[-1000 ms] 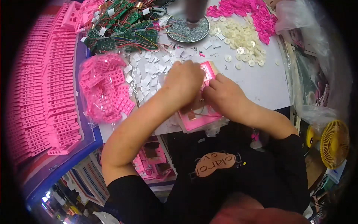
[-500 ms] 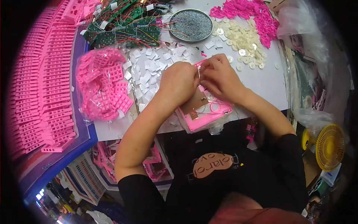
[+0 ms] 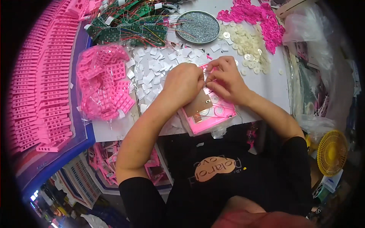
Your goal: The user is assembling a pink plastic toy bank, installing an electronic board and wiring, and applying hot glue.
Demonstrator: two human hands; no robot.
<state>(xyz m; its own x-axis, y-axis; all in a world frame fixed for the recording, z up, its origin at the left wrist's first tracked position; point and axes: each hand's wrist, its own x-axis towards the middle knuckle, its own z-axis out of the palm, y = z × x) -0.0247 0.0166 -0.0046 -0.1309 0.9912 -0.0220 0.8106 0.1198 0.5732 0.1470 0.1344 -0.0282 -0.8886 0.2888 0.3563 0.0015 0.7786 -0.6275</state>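
In the head view, the left hand (image 3: 183, 83) and the right hand (image 3: 230, 80) meet over the far part of an open pink casing (image 3: 204, 126). The left fingers are curled with tips mostly hidden; the right thumb and fingers are bent close together, nearly touching them. What they pinch, I cannot tell. Nearer to the body than the fingers lies a brown board (image 3: 194, 108) in the casing. Clear plastic (image 3: 219, 132) shows at its near edge; if slippery, it could let the casing slide under pressure. White pieces (image 3: 150, 78), left of the fingers, might stray inside if a wrist brushes them.
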